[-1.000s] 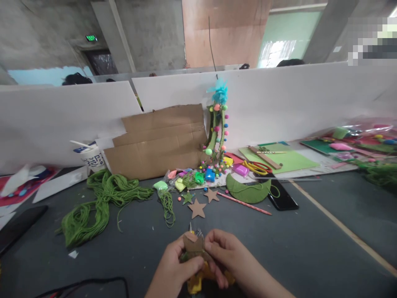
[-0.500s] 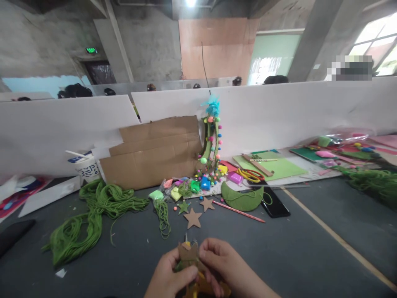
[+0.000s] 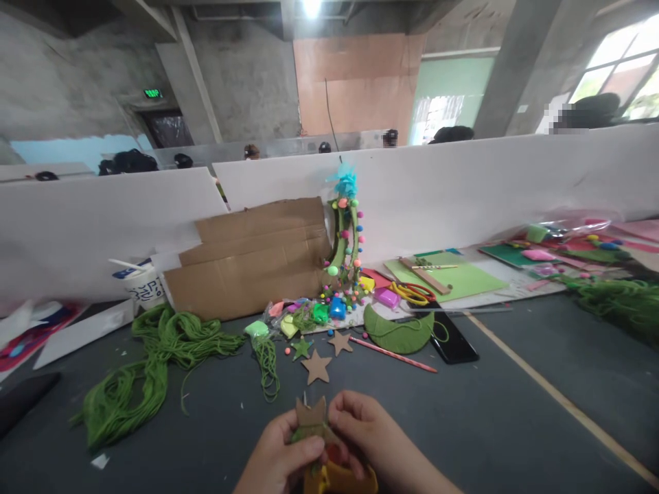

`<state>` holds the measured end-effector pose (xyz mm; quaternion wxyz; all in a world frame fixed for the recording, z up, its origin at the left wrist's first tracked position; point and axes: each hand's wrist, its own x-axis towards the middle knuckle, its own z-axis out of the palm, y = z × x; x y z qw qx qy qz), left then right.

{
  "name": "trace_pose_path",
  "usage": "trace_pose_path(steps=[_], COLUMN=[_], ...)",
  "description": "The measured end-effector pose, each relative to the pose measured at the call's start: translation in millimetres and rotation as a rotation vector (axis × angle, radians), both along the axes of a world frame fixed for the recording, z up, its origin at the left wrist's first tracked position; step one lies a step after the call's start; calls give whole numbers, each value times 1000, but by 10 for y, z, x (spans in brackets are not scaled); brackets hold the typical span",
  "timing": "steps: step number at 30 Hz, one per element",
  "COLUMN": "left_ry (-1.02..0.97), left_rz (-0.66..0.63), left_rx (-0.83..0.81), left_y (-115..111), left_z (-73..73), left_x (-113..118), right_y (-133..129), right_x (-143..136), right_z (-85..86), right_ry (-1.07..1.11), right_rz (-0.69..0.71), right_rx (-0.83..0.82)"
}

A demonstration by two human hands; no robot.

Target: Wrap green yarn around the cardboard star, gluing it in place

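Observation:
Low in the front, my left hand (image 3: 288, 449) is closed on a cardboard star (image 3: 310, 414), with two brown points up and green yarn wrapped round its lower part. Beside the star's right edge, my right hand (image 3: 368, 429) has its thumb and fingers pinched together; what they hold is hidden. A yellow object (image 3: 347, 478) shows under both hands, its kind unclear, and a thin pointed tip rises behind the star. Ahead of my hands lie a bare cardboard star (image 3: 316, 368), a smaller bare star (image 3: 340, 342) and a green yarn-covered star (image 3: 301, 348).
Green yarn (image 3: 123, 391) lies in loose hanks on the left. A striped pencil (image 3: 394, 354), a green crescent (image 3: 399, 333) and a black phone (image 3: 456, 339) lie right of centre. Behind stand a decorated crescent (image 3: 340, 240), cardboard sheets (image 3: 247, 281) and a paper cup (image 3: 144, 285).
The view has tilted and shifted slightly. My left hand keeps its grip on the star, which is turned a little more upright; my right fingers stay pinched beside it.

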<state>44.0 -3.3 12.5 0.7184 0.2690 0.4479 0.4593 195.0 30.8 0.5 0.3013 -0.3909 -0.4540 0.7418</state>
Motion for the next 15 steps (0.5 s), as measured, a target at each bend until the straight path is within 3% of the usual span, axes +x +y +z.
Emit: trace_pose_path(steps=[11,15], left_ry=[123,156], left_rz=[13,48], left_rx=[46,40], left_y=[105,126], left_z=[-272,-277], left_x=[-43,-82], right_y=[74,103], right_x=[-8,-7], right_z=[2,-9], right_ry=[-129,-182], right_rz=[-30,-30], right_rx=[83,101])
